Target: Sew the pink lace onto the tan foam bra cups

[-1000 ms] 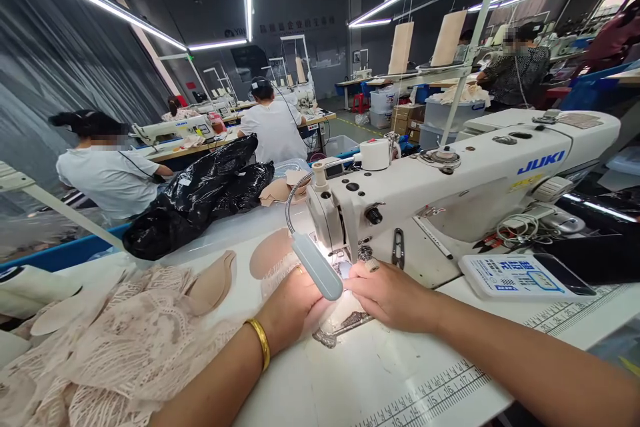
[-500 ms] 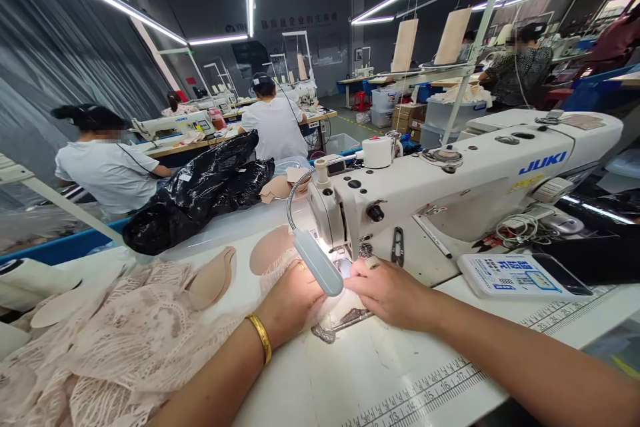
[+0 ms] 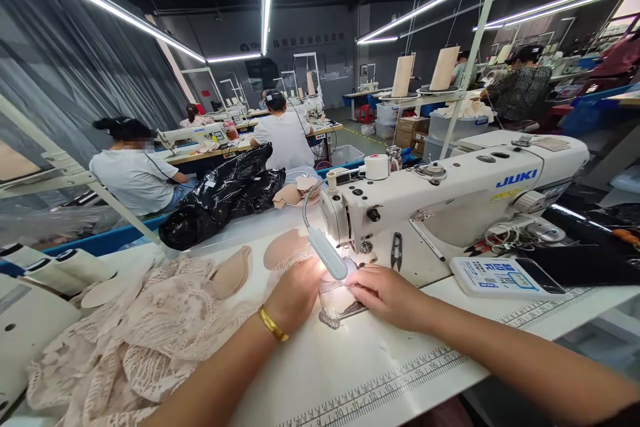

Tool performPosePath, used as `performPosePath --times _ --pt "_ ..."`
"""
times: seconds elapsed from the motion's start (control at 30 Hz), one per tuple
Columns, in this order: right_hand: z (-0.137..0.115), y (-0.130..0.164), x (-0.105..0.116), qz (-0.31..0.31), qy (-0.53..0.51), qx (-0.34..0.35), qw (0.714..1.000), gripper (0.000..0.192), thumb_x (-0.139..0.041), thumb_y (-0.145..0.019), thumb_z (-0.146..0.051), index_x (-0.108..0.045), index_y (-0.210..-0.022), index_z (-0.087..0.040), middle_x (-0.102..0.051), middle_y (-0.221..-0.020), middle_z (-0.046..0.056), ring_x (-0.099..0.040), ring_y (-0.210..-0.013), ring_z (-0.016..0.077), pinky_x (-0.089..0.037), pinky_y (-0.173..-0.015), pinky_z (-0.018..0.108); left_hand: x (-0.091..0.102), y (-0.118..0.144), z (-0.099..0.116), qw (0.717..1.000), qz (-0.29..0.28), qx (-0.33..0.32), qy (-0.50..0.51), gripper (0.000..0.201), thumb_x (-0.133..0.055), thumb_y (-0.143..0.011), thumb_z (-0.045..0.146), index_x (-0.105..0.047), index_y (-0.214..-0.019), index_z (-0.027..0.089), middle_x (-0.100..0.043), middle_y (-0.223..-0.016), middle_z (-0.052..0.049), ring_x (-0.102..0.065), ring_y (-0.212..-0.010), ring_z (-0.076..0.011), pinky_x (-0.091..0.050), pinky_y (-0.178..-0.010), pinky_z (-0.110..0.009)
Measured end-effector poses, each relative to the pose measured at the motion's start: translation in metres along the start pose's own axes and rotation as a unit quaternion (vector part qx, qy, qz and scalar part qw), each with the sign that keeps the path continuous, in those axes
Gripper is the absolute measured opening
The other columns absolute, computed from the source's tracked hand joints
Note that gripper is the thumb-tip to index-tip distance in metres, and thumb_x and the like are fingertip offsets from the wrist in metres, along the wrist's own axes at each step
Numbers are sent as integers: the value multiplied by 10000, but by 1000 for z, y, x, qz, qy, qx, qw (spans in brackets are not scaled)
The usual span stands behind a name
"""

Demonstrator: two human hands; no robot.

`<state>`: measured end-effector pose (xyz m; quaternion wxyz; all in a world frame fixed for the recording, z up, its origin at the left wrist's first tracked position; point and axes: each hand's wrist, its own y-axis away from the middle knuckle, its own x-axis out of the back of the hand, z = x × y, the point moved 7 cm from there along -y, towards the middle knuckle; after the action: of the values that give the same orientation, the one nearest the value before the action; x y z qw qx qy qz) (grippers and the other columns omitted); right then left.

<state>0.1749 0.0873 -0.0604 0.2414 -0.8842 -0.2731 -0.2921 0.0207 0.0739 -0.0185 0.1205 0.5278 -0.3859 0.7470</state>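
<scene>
A white JUKI sewing machine [image 3: 450, 193] stands on the white table [image 3: 380, 373]. My left hand [image 3: 295, 293], with a gold bangle on its wrist, presses pale pink lace fabric [image 3: 150, 333] flat just left of the needle. My right hand [image 3: 387, 293] rests its fingertips on the fabric piece [image 3: 340, 303] in front of the presser foot. A small grey lamp [image 3: 327, 253] on a flexible neck shines on that spot and hides the needle. Beige foam cups [image 3: 233, 273] lie on the lace pile.
A black plastic bag [image 3: 225, 193] sits behind the lace. Thread snips [image 3: 397, 250] lie on the machine bed. A control panel [image 3: 500, 277] and cables lie at right. White cones [image 3: 55, 267] stand at left. Other people sit at machines behind.
The view has pulled back and shifted, so everything sits smaller and farther right. Both hands stay on the fabric at the needle, with the piece drawn slightly toward me.
</scene>
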Motion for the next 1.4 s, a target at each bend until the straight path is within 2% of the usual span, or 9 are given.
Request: performPosePath --times 0.2,0.43,0.53,0.67,0.73,0.8,1.03,1.27,1.4 --pt "-27 15 -30 22 -420 -169 891 470 -736 -872 -392 -496 -1238 -220 -583 -737 -61 -548 -707 150 -440 -669 281 27 68 70 987 20 36 156 303 -630 -962 206 -594 -1257 264 -717 -1212 -71 -681 -1105 -216 -574 -953 -349" --pt "-44 64 -11 179 -557 -192 788 468 -848 -783 -425 -634 -1183 -314 -498 -821 -48 -495 -731 136 -445 -721 284 63 150 -33 869 113 452 170 464 -673 -846 625 -705 -999 189 -735 -997 -111 -689 -913 -306 -579 -818 -455" --pt "-49 70 -9 206 -562 -201 775 452 -869 -761 -448 -674 -1146 -314 -484 -818 -43 -495 -738 137 -453 -726 283 57 157 -13 824 146 468 282 480 -703 -834 674 -701 -981 218 -722 -931 -71 -663 -835 -247 -553 -740 -363" --pt "-56 79 -18 246 -502 -176 810 376 -819 -822 -498 -703 -1135 -325 -541 -819 -33 -518 -730 146 -487 -767 308 -31 133 105 650 -148 368 649 804 -515 -799 897 -773 -1029 171 -769 -897 -147 -724 -756 -251 -573 -699 -375" --pt "-59 93 -27 260 -439 -162 845 310 -771 -873 -507 -716 -1123 -333 -629 -911 2 -591 -843 194 -520 -843 350 -50 118 130 496 -83 385 774 826 -578 -763 894 -753 -1169 196 -773 -1085 -156 -745 -970 -278 -574 -876 -408" --pt "-62 112 -36 254 -363 -140 886 235 -719 -923 -491 -736 -1102 -339 -694 -1034 36 -635 -987 246 -534 -915 384 -47 104 118 458 88 395 792 589 -678 -868 689 -729 -1215 216 -747 -1210 -125 -708 -1114 -275 -542 -990 -407" --pt "-69 114 -38 92 -222 -100 966 425 -594 -1002 -505 -614 -1411 -390 -597 -1468 64 -507 -1382 311 -337 -1212 540 -17 87 96 528 201 381 732 541 -844 -819 266 -673 -1331 228 -729 -1281 -114 -654 -1236 -319 -519 -1074 -460" --pt "-54 86 -36 53 -579 -211 786 751 -607 -927 -703 -376 -1565 -382 -680 -1313 73 -656 -1186 286 -452 -1086 509 -24 90 107 477 138 373 784 505 -866 -789 268 -723 -1272 237 -714 -1324 -120 -644 -1249 -337 -534 -1053 -443" --pt "-51 96 -47 82 -570 -222 787 876 -814 -833 -550 -350 -1554 -373 -742 -1113 34 -680 -1061 253 -456 -1007 418 -24 88 92 476 212 391 759 412 -836 -820 263 -750 -1222 230 -710 -1330 -96 -636 -1252 -308 -536 -1050 -392"
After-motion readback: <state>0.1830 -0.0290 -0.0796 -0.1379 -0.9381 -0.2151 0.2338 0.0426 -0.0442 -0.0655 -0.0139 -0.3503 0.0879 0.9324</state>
